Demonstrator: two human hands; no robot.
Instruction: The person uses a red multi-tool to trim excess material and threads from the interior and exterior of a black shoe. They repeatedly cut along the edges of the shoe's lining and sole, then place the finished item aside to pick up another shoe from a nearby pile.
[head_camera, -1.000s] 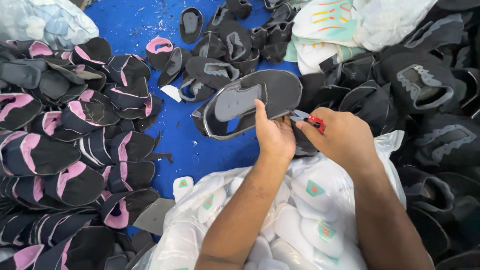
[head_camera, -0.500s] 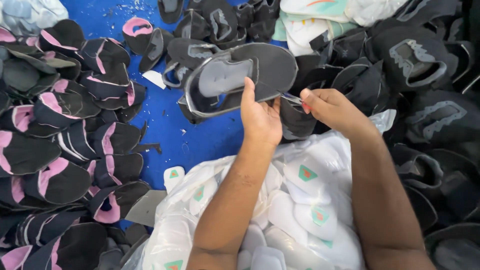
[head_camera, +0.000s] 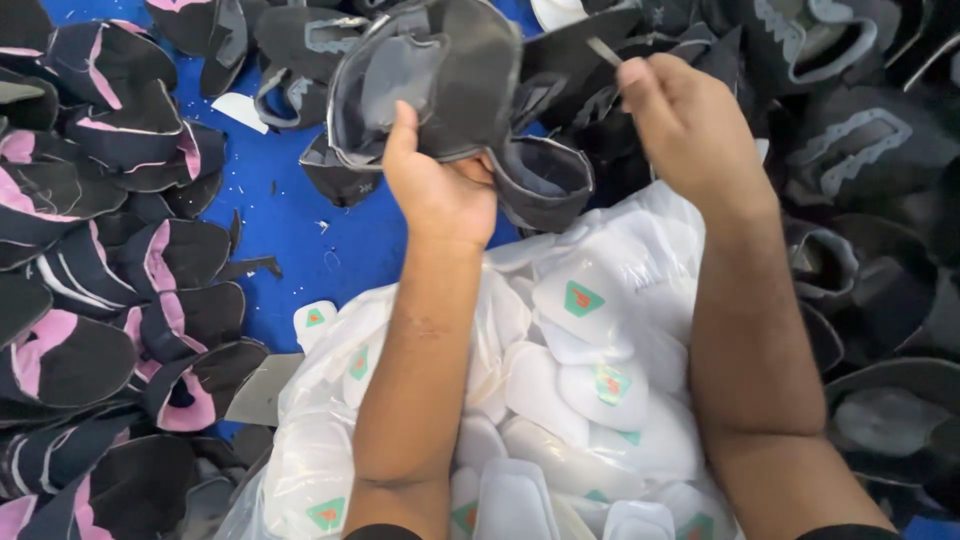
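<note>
A bright blue floor covering (head_camera: 300, 215) carries everything here, and it shows bare only in a strip left of centre, flecked with small offcuts. Along its left edge lies a wide heap of black-and-pink shoe uppers (head_camera: 110, 250), overlapping one another from the top corner down to the bottom corner. Along the right edge and across the far edge spreads a second heap of black-and-grey shoe uppers (head_camera: 870, 150), some with pale grey panels showing.

At the near edge, between the person's forearms, sits a clear plastic bag of white insoles (head_camera: 570, 400), each insole marked with a small green and orange patch; a few loose insoles lie just beside the bag on the blue.

Raised above the far end of the bag is a black-and-grey shoe upper (head_camera: 450, 80), held with its inside towards the camera: a dark grey lining, a paler grey edge binding running round the opening, and a rounded black heel part hanging down at its lower right. The left hand (head_camera: 435, 185) grasps it from below, thumb pressed up along the lining and fingers curled behind the material. The right hand (head_camera: 690, 130) is closed into a pinch just right of the upper, gripping a small thin grey-tipped tool (head_camera: 603, 50) whose exact kind cannot be told; its tip points towards the upper's edge.
</note>
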